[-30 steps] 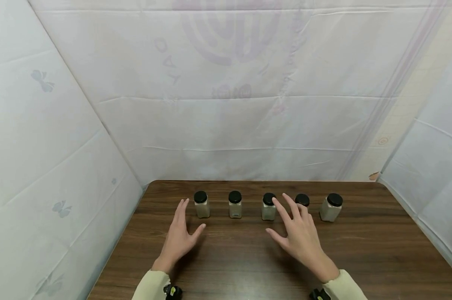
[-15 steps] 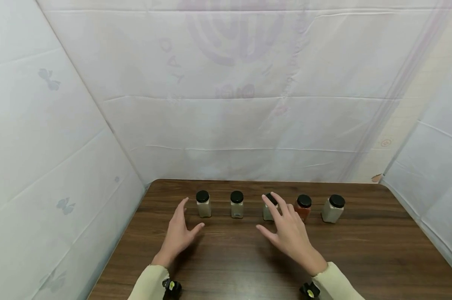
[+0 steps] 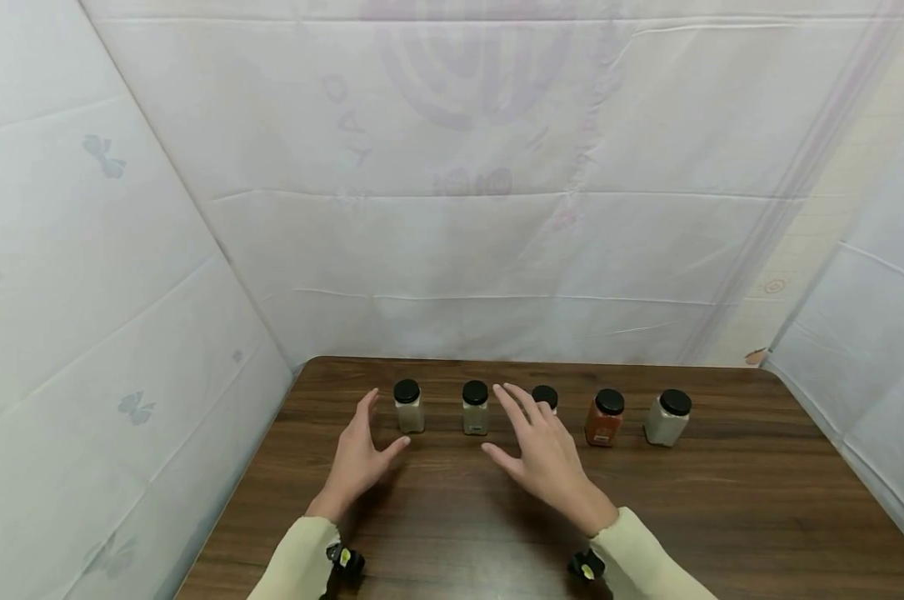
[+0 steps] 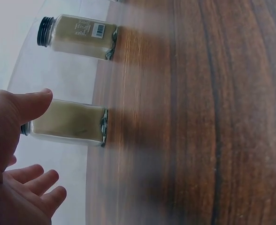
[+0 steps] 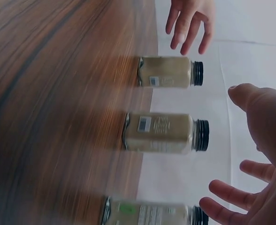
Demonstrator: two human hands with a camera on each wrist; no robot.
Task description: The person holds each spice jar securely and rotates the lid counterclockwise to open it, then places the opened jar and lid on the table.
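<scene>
Several square glass spice jars with black lids stand upright in a row on the wooden table. My left hand (image 3: 357, 458) is held apart with fingers spread, just left of the leftmost jar of pale powder (image 3: 410, 415). Fingers loosely spread and holding nothing, my right hand (image 3: 545, 458) hovers before the second jar (image 3: 476, 415) and the third jar (image 3: 545, 394), partly hiding the third. A jar of red-orange powder (image 3: 602, 425) and a pale jar (image 3: 665, 423) stand to its right. Barcode labels show on the second jar (image 5: 159, 132) in the right wrist view.
The brown wooden table (image 3: 759, 492) ends at a far edge just behind the jars. White printed cloth (image 3: 452, 250) hangs behind it, and more cloth (image 3: 122, 375) covers the left and right sides.
My right hand has moved left along the row, from before the third and fourth jars to between the second and third. The red-orange jar is now uncovered. My left hand stays nearly still.
</scene>
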